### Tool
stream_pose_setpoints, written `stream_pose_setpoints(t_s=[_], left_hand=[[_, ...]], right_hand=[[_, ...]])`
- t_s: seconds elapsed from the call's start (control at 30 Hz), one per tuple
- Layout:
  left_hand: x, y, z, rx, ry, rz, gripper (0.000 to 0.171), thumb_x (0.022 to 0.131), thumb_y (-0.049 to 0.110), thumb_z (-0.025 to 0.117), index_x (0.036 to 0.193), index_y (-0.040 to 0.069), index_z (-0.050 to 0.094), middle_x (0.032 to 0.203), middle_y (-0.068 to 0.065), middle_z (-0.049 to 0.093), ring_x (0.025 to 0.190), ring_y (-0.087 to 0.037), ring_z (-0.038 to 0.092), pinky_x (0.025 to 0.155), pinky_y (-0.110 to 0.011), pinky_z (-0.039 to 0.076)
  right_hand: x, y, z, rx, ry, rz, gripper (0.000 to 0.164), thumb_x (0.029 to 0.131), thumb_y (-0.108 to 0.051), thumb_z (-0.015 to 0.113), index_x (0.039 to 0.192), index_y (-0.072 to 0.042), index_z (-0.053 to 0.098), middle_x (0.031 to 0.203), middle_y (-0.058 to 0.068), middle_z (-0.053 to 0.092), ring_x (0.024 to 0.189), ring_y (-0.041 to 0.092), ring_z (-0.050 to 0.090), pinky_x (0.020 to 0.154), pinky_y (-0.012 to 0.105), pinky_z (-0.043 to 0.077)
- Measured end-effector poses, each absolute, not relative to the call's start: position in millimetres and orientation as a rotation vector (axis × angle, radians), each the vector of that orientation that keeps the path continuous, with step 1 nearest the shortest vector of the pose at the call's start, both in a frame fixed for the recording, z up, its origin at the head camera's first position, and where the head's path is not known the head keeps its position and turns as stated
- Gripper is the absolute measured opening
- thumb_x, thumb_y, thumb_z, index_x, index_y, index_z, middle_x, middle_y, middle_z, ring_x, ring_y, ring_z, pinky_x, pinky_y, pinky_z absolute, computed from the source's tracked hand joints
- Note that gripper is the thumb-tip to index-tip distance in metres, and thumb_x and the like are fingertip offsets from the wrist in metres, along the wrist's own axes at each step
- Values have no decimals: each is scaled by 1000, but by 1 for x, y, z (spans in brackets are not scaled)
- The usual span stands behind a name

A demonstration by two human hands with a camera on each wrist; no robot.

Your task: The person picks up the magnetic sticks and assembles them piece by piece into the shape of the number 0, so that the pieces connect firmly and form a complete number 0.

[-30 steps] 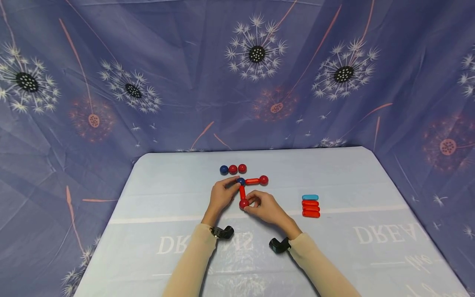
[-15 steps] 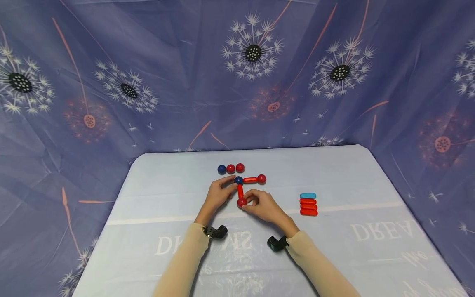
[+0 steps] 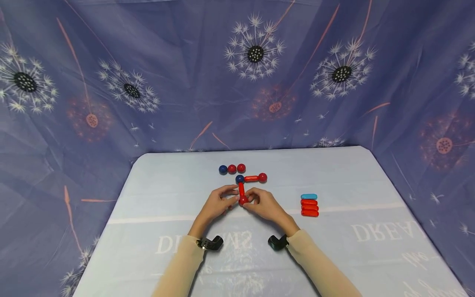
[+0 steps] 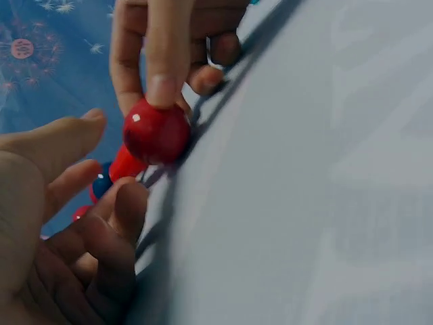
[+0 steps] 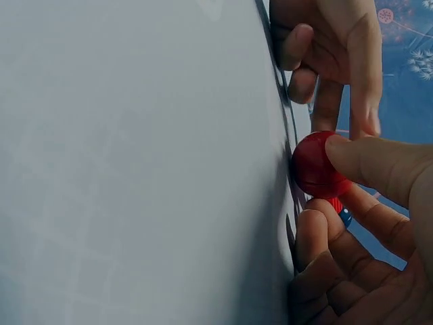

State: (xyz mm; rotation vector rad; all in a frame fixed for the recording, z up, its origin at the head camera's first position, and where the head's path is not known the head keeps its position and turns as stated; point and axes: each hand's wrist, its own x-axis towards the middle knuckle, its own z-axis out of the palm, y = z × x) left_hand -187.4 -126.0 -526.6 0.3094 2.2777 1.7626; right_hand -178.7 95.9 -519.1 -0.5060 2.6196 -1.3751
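An L-shaped piece made of balls and rods lies in the middle of the table in the head view. At its corner is a blue ball (image 3: pixel 239 179); one red rod (image 3: pixel 251 178) runs right to a red ball (image 3: pixel 262 177). Another red rod (image 3: pixel 241 189) comes toward the person and ends in a near red ball (image 3: pixel 243 201). My right hand (image 3: pixel 264 203) pinches this near ball between thumb and fingers, as the right wrist view also shows. My left hand (image 3: pixel 218 203) is just left of the same ball and rod, thumb and fingers spread apart, gripping nothing.
Behind the piece sit a loose blue ball (image 3: pixel 223 169) and two red balls (image 3: pixel 236 168) in a row. To the right, a blue rod (image 3: pixel 309 196) lies above several red rods (image 3: pixel 309 208). A patterned curtain (image 3: pixel 185 82) hangs behind the table (image 3: pixel 167 177).
My left hand has let go of the corner blue ball and come down toward the near red ball. My right hand has kept its pinch on that ball.
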Motion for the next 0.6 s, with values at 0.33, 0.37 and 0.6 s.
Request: stream_pose_setpoints(t_s=[0.33,0.37,0.6], left_hand=[[-177,-120,-532,399,2492,1602,44,89,21,82,130,12,69,112,-11,76,56,-4,51,53,-21,42],[-176,-120,-532,412,2508,1601,42,89,21,81,129,11,70,111,-11,76,56,-4,51,54,-21,43],[-173,-121,-530,356,2541,1599,30,90,23,81,119,16,77,113,-6,76,60,-5,52,59,-21,44]], right_hand=[[-175,102,-518,-504,2632,-1424,19,93,-13,75,112,-11,73,97,0,74,82,10,65,75,27,53],[-174,104,-516,-499,2637,-1419,19,94,-13,74,113,-11,73,98,0,74,83,11,65,77,29,54],[-167,136,-488,-444,2734,-1439,25,98,-16,71,121,-7,71,106,3,74,95,19,68,83,36,56]])
